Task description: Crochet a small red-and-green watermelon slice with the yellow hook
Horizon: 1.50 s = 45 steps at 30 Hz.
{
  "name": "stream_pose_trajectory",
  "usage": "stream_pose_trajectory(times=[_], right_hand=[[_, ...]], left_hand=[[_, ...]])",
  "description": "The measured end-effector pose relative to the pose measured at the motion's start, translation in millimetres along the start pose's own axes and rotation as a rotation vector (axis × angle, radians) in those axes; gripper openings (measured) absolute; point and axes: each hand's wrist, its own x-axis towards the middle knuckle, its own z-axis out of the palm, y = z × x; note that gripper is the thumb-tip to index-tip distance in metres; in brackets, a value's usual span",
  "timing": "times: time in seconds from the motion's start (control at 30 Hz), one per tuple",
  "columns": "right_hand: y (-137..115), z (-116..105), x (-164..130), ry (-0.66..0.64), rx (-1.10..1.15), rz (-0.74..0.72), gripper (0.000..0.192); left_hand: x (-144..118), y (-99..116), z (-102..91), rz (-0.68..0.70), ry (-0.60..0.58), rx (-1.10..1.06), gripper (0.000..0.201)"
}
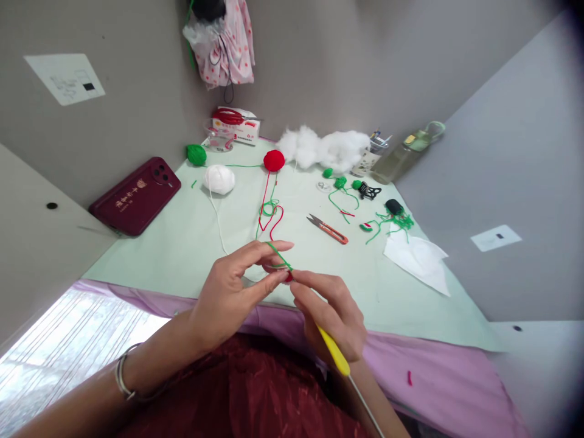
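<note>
Between the fingertips of my left hand [237,286] a small red crochet piece [288,277] is pinched, with green yarn [279,254] running over the raised index finger. My right hand [335,310] is closed around a crochet hook [335,353] with a yellow handle; its tip meets the piece and is mostly hidden by fingers. Red and green strands lead from the work toward a red yarn ball [274,160] and a green yarn ball [196,154]. A white yarn ball [219,179] trails its strand toward my left hand.
Orange thread snips [327,229] lie right of centre. Farther right are small green crochet pieces [340,182], a black claw clip [368,191], a white sheet [417,258] and a bottle [406,155]. White stuffing [319,149] sits behind. A maroon phone [134,196] leans at left.
</note>
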Motion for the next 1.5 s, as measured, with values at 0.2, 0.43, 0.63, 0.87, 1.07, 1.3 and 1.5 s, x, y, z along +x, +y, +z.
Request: stream_pose_trajectory(times=[0.2,0.43,0.63,0.87,1.07,1.3,1.5], right_hand=[[1,4,-4,0.015,-0.097,-0.043,0.039],[2,4,-4,0.121,0.182,0.167,0.043],[0,-2,7,0.109,0.313,0.257,0.028],[0,4,-4,0.024,0.1,0.135,0.044],[-4,11,-8,0.078,-0.109,-0.015,0.043],[-4,13,-6,0.061,-0.129,-0.033,0.033],[-1,16,-11,0.079,-0.079,0.001,0.044]], left_hand=[[-2,-7,6.6,-0.52,-0.215,-0.555,0.044],[0,-2,6.1,-0.495,-0.063,-0.576,0.041],[2,-6,0.1,-0.422,-0.048,-0.474,0.04],[-3,-6,8.3,-0.243,0.03,-0.298,0.036],[-5,-9,9.1,-0.272,-0.017,-0.332,0.033],[-3,-5,10.6,-0.22,-0.018,-0.168,0.036],[-3,-6,11.1,-0.173,0.024,-0.186,0.036]])
